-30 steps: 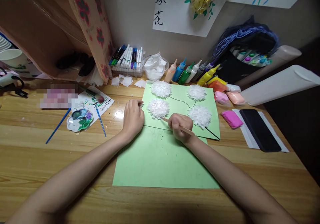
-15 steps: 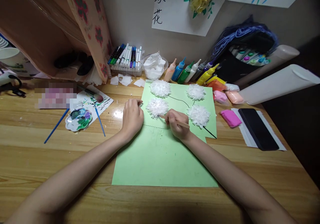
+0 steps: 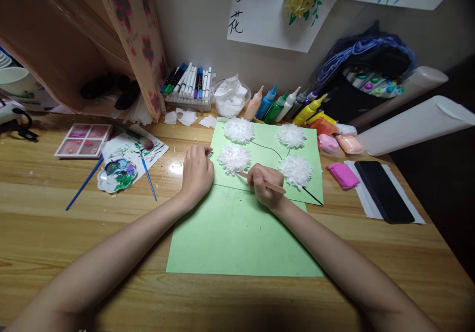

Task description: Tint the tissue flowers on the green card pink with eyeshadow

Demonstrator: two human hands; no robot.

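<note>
My right hand (image 3: 266, 181) is closed round a flat wooden stick (image 3: 276, 187). Its thin tip points at the lower edge of a white ruffled paper flower (image 3: 234, 159) on the green paper (image 3: 260, 150); contact with the petals is unclear. My left hand (image 3: 198, 168) lies at the paper's left edge, fingers bent and pressed together against it, fingertips partly hidden. More white flowers (image 3: 296, 171) sit on the same sheet, with thin black lines drawn between them. Beneath lies a second green sheet (image 3: 241, 243).
Behind the paper stand paint bottles (image 3: 273, 108), a tub of white paper (image 3: 230, 98) and a marker box (image 3: 189, 89). A paint palette (image 3: 117, 175) and brushes (image 3: 148, 176) lie left. To the right are pink clay (image 3: 343, 175), a black phone (image 3: 384, 191) and a white tube (image 3: 415, 125).
My right hand has shifted slightly to the right with the stick, whose tip stays by the same flower. My left hand keeps its place. The camera view has moved a little.
</note>
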